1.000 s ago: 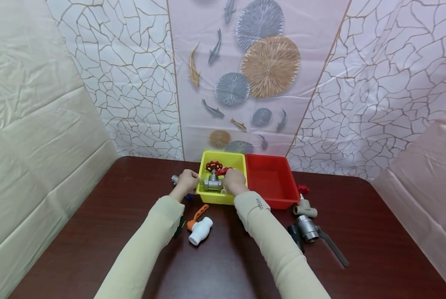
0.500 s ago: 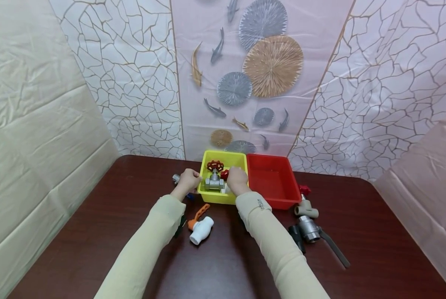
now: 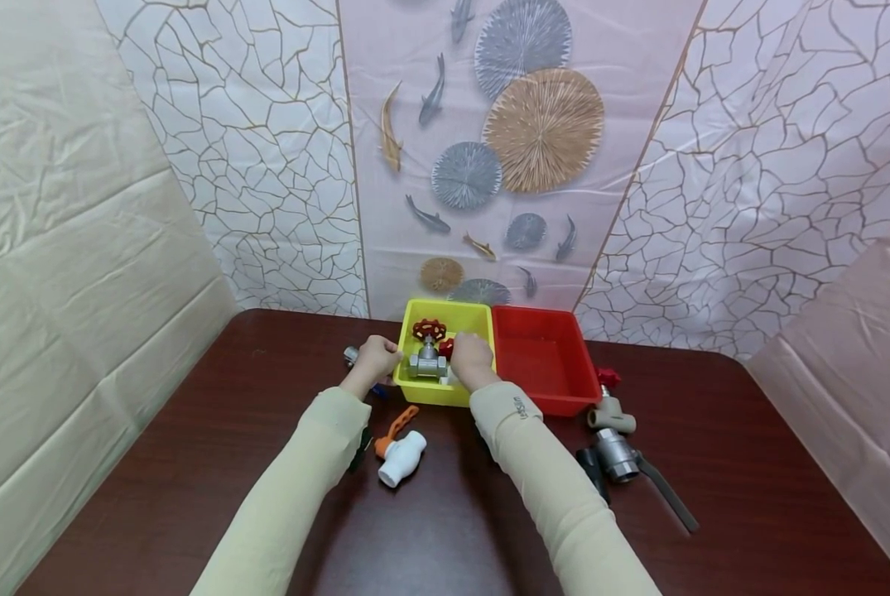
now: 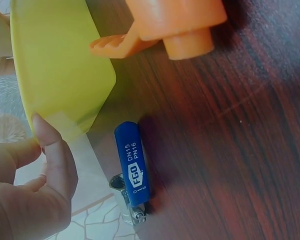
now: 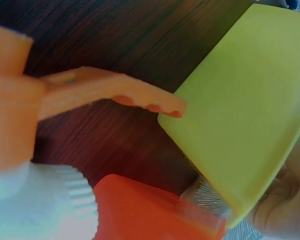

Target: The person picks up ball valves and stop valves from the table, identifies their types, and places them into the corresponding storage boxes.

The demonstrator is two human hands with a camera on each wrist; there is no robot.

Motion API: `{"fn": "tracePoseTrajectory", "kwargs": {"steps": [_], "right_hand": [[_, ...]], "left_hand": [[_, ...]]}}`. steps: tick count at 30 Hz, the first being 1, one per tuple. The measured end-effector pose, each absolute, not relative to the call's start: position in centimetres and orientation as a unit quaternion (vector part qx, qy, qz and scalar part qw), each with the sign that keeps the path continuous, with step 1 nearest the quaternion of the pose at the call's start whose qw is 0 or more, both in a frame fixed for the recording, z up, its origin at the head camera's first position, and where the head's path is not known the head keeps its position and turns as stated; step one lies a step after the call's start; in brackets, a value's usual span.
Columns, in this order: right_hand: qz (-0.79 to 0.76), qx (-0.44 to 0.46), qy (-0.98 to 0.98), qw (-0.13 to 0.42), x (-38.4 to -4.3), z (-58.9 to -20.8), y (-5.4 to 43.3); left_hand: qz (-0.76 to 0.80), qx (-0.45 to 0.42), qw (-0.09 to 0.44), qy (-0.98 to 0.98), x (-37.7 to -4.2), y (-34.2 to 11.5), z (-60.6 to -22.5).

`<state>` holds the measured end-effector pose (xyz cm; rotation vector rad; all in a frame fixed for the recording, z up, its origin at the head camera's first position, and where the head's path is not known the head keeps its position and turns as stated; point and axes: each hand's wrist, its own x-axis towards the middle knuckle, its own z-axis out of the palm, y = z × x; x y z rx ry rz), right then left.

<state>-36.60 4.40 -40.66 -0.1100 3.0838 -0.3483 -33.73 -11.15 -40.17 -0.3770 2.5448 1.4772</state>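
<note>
The left hand (image 3: pixel 377 360) pinches the left rim of the yellow bin (image 3: pixel 407 393); in the left wrist view, the fingertips (image 4: pixel 42 127) meet that rim. Inside the bin stands a metal gate valve (image 3: pixel 428 364) with a red handwheel (image 3: pixel 430 330). My right hand (image 3: pixel 472 360) reaches into the bin and grips a white valve (image 3: pixel 450 379) with a red handle (image 3: pixel 447 348), which shows at the left of the hand. Its fingertips are hidden in the head view. In the right wrist view, the right hand (image 5: pixel 285 205) appears curled behind the bin wall.
A red bin (image 3: pixel 537 364) adjoins the yellow one. In front lies a white ball valve (image 3: pixel 402 460) with an orange lever (image 3: pixel 401 422). A blue-handled valve (image 4: pixel 132 165) lies by the left hand. On the right are a beige valve (image 3: pixel 611 416) and a metal ball valve (image 3: pixel 616 455).
Inside the yellow bin, my right hand has turned the red-handled valve slightly and shifted a little. The left hand keeps its hold on the rim. Over the last half second almost nothing moves.
</note>
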Motion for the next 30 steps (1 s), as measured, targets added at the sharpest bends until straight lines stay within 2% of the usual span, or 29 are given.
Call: {"fn": "tracePoseTrajectory", "kwargs": {"steps": [30], "right_hand": [[-0.112,-0.087,0.99,0.019,-35.4,-38.5,5.9]], "left_hand": [[0.506,-0.116,0.074,0.852,-33.1,-11.0,-40.0]]}}
